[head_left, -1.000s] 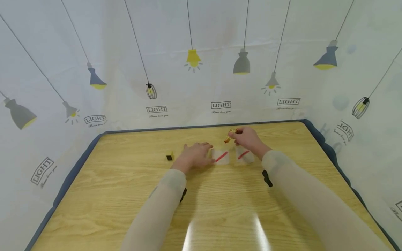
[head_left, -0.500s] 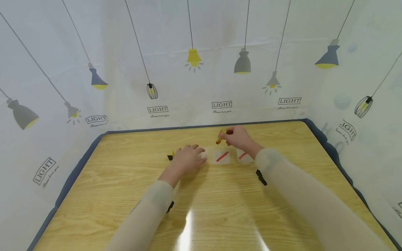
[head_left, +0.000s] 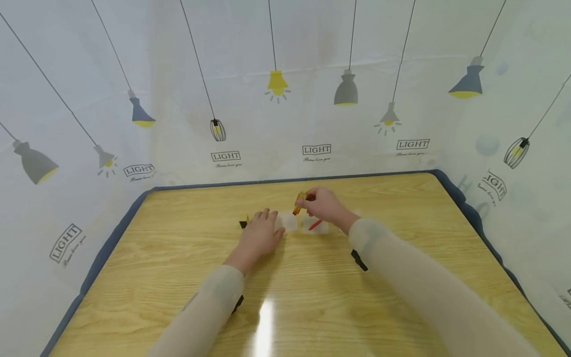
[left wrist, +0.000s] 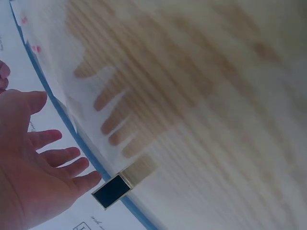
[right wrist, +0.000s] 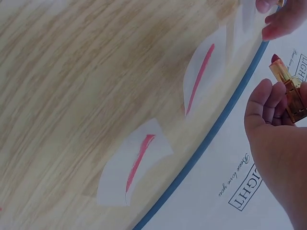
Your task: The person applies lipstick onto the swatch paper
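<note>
My right hand (head_left: 326, 206) pinches a gold lipstick (head_left: 300, 202), its red tip pointing down over the left slip of white paper (head_left: 290, 223). In the right wrist view the red bullet stands out of the gold case (right wrist: 293, 93). My left hand (head_left: 260, 235) lies with fingers extended at the left side of that slip, covering part of it. Just beyond its fingers stands the black-and-gold lipstick cap (left wrist: 112, 191), partly hidden in the head view. A middle slip (right wrist: 204, 72) and a right slip (right wrist: 112, 179) each bear one slanted red stroke; my right forearm mostly hides the right one in the head view.
The wooden table (head_left: 178, 277) has a glossy surface with reflections. A blue border (head_left: 214, 185) runs along its back and sides, where a white backdrop (head_left: 250, 124) printed with lamps rises. Dark wrist straps (head_left: 359, 260) show under both sleeves.
My right hand has carried the lipstick leftward, from above the right-hand slips to the left slip. My left hand has shifted left off the middle slip, uncovering part of the left one.
</note>
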